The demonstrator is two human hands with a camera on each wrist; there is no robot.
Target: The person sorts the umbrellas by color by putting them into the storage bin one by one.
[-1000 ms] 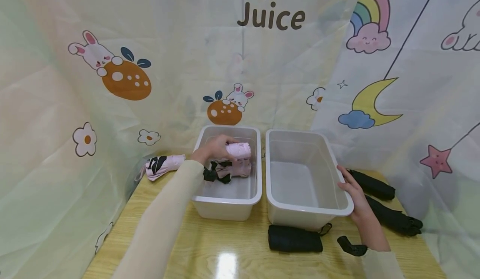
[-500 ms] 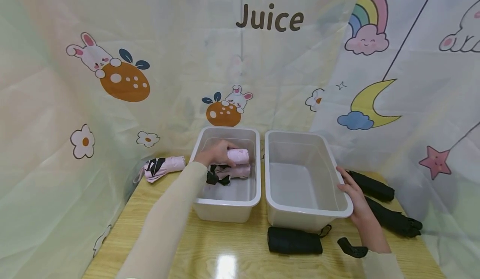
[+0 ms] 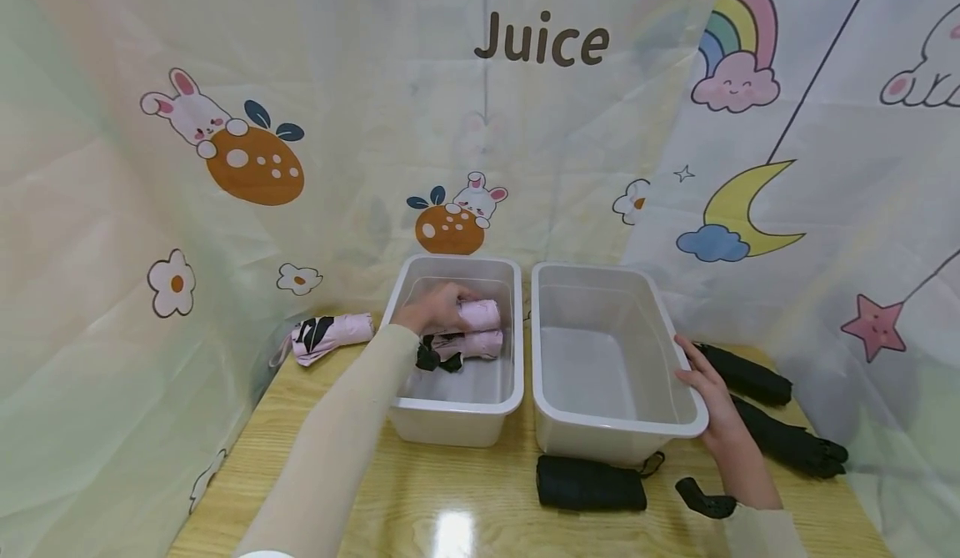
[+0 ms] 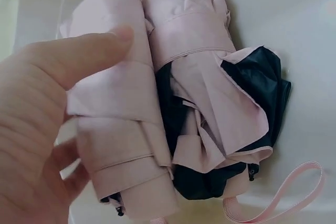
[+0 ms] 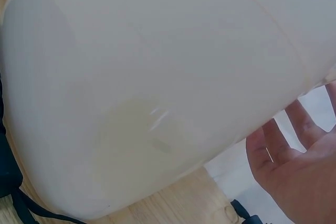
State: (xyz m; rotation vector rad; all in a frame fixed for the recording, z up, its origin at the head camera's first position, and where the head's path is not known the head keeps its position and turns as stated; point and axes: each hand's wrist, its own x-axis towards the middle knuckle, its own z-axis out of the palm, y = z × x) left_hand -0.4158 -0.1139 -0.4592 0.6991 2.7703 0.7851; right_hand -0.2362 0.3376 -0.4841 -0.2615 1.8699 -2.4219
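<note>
In the left white bin my left hand holds a folded pink umbrella. The left wrist view shows its thumb across the top of the umbrella, other fingers low at the side. Right alongside lies a second pink folded umbrella, its black underside showing and a pink wrist strap trailing from it. My right hand grips the right-hand rim of the other white bin, which has nothing in it; the right wrist view shows the fingers at that bin's edge.
Left of the bins lies another pink umbrella. A black folded umbrella lies in front of the right bin, and two more black umbrellas, one farther back and one nearer, lie beyond my right hand. A printed curtain hangs close behind.
My left hand has lowered the pink umbrella slightly, from overlapping the second one to lying beside it. My right hand stays on the bin's rim.
</note>
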